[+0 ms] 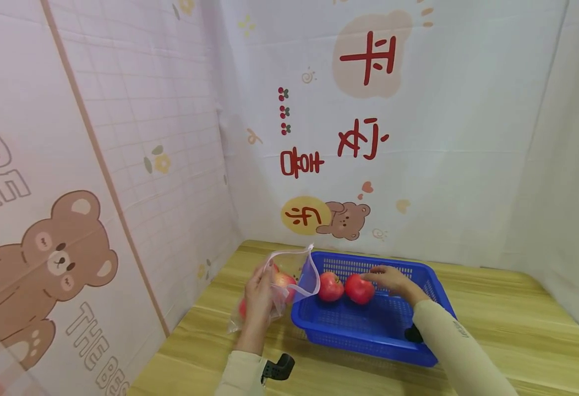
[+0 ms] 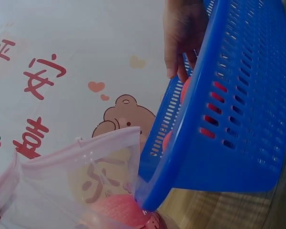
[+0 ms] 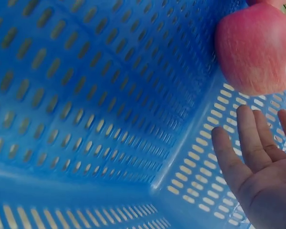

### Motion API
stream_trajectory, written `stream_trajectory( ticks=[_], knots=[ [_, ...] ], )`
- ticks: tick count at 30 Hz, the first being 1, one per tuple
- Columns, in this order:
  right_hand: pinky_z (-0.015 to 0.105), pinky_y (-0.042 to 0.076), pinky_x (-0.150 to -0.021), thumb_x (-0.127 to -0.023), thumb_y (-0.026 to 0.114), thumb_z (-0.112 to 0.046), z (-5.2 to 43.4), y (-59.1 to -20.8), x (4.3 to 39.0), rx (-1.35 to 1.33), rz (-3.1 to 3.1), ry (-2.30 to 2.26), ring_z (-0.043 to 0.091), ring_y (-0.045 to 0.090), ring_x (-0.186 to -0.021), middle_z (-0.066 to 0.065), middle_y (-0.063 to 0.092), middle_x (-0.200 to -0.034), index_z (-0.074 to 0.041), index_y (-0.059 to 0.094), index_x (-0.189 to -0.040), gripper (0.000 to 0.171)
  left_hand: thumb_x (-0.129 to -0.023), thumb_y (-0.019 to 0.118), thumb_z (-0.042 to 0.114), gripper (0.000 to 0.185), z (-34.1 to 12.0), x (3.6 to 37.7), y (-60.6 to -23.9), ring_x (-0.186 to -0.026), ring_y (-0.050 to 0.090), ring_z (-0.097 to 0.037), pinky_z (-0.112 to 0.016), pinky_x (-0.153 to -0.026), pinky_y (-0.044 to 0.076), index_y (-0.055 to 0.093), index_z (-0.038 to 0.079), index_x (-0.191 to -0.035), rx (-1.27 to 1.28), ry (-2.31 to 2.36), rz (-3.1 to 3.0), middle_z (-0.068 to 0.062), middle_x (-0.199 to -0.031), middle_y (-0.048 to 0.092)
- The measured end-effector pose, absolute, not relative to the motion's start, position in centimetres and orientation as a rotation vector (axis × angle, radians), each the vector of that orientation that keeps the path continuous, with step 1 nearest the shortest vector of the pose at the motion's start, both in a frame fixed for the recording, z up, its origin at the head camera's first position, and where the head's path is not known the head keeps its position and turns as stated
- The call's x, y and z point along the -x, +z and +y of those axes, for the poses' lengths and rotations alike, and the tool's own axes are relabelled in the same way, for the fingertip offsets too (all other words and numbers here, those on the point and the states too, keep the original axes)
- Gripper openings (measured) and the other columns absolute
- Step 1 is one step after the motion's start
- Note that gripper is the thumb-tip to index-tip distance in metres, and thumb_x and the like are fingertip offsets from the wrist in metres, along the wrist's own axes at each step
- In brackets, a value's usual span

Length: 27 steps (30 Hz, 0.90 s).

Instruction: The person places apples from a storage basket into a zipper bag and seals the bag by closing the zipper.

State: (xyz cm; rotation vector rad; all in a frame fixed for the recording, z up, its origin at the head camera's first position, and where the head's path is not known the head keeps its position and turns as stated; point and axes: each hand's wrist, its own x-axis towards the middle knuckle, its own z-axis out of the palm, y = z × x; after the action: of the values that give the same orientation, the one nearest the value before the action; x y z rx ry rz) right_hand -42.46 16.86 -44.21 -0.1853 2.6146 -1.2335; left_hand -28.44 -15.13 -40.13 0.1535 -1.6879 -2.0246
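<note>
A clear zip bag point(image 1: 309, 273) with a pinkish edge is gripped at its left side by my left hand point(image 1: 258, 294). Red apples point(image 1: 283, 280) show through the bag, and its mouth gapes towards the blue basket point(image 1: 369, 342). Inside that basket two red apples sit side by side, a left apple point(image 1: 330, 287) and a right apple point(image 1: 359, 289). My right hand point(image 1: 392, 279) reaches over the basket, fingertips right at the right apple. In the right wrist view the fingers of this hand point(image 3: 269, 179) are spread and nearly straight, just below an apple point(image 3: 257, 52).
The perforated basket stands on a wood-grain table point(image 1: 190, 341), its left end close against the bag. Behind and to the left hang white printed cloths point(image 1: 443, 137) with bears and red characters. A black wrist device point(image 1: 278, 367) sits on the left sleeve.
</note>
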Motion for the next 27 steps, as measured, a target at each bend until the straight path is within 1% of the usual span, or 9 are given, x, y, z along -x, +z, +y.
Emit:
stream_trajectory(
  ticks=[2,5,8,14,16,18,20,24,27],
  knots=[
    [0.065,0.047,-0.089,-0.089,0.067,-0.052,16.6,-44.3,42.5,0.17,2.601,-1.228,0.048,0.053,-0.119,0.033,0.046,-0.139,0.009,0.043,-0.142,0.084,-0.103,0.053,0.018,0.034,-15.1,28.4,-40.1,-0.08,0.059,-0.014,-0.019,-0.065,0.049,0.065,-0.002,-0.127,-0.163,-2.042,-1.687,-0.015,-0.129,0.06],
    [0.066,0.046,-0.09,-0.09,0.067,-0.051,16.2,-44.4,42.5,0.133,2.582,-1.237,0.05,0.052,-0.12,0.034,0.046,-0.139,0.011,0.042,-0.141,0.084,-0.102,0.055,0.022,0.035,-15.1,28.3,-40.1,-0.066,0.052,-0.012,-0.021,-0.055,0.046,0.066,-0.002,-0.124,-0.196,-2.072,-1.679,-0.014,-0.117,0.06],
    [0.065,0.045,-0.091,-0.091,0.066,-0.05,15.9,-44.4,42.5,0.1,2.565,-1.215,0.051,0.052,-0.119,0.036,0.046,-0.137,0.014,0.039,-0.141,0.086,-0.102,0.056,0.021,0.034,-15.0,28.4,-40.1,-0.075,0.055,-0.014,-0.022,-0.061,0.048,0.068,-0.004,-0.122,-0.205,-2.05,-1.683,-0.016,-0.119,0.061],
    [0.059,0.051,-0.086,-0.091,0.062,-0.055,15.3,-44.4,42.2,0.016,2.561,-1.109,0.051,0.057,-0.111,0.039,0.044,-0.134,0.018,0.031,-0.141,0.094,-0.102,0.054,0.017,0.033,-15.1,28.6,-40.4,-0.107,0.056,-0.02,-0.018,-0.081,0.047,0.066,-0.005,-0.124,-0.197,-1.982,-1.712,-0.017,-0.132,0.06],
    [0.057,0.052,-0.084,-0.091,0.062,-0.056,15.1,-44.3,42.1,0.002,2.56,-1.106,0.049,0.059,-0.108,0.039,0.045,-0.133,0.018,0.031,-0.141,0.095,-0.102,0.054,0.017,0.034,-15.1,28.7,-40.5,-0.105,0.056,-0.02,-0.018,-0.079,0.047,0.065,-0.005,-0.125,-0.194,-1.986,-1.708,-0.018,-0.132,0.06],
    [0.055,0.053,-0.084,-0.091,0.061,-0.057,14.8,-44.4,42.1,-0.005,2.555,-1.116,0.049,0.06,-0.106,0.038,0.046,-0.132,0.018,0.03,-0.141,0.096,-0.102,0.054,0.017,0.033,-15.1,28.7,-40.4,-0.093,0.057,-0.018,-0.018,-0.07,0.048,0.066,-0.005,-0.124,-0.2,-2.005,-1.695,-0.018,-0.132,0.06],
    [0.055,0.053,-0.085,-0.091,0.062,-0.057,14.5,-44.4,42.1,-0.02,2.54,-1.14,0.049,0.06,-0.105,0.038,0.046,-0.13,0.019,0.028,-0.141,0.097,-0.102,0.054,0.017,0.034,-15.1,28.6,-40.4,-0.09,0.055,-0.014,-0.017,-0.066,0.047,0.065,-0.005,-0.125,-0.197,-2.013,-1.693,-0.018,-0.134,0.058],
    [0.054,0.054,-0.086,-0.09,0.067,-0.051,13.9,-44.5,42.3,-0.037,2.543,-1.172,0.046,0.061,-0.102,0.035,0.052,-0.122,0.019,0.032,-0.138,0.092,-0.102,0.055,0.017,0.034,-15.2,28.5,-40.2,-0.092,0.054,-0.012,-0.016,-0.066,0.046,0.065,-0.004,-0.126,-0.211,-2.016,-1.692,-0.016,-0.138,0.056],
    [0.053,0.054,-0.085,-0.086,0.072,-0.046,13.7,-44.6,42.5,-0.033,2.561,-1.18,0.039,0.063,-0.095,0.028,0.057,-0.112,0.019,0.04,-0.133,0.086,-0.102,0.055,0.018,0.034,-15.3,28.6,-40.2,-0.104,0.054,-0.018,-0.015,-0.074,0.046,0.064,-0.004,-0.127,-0.213,-2.013,-1.691,-0.015,-0.139,0.055]
  ],
)
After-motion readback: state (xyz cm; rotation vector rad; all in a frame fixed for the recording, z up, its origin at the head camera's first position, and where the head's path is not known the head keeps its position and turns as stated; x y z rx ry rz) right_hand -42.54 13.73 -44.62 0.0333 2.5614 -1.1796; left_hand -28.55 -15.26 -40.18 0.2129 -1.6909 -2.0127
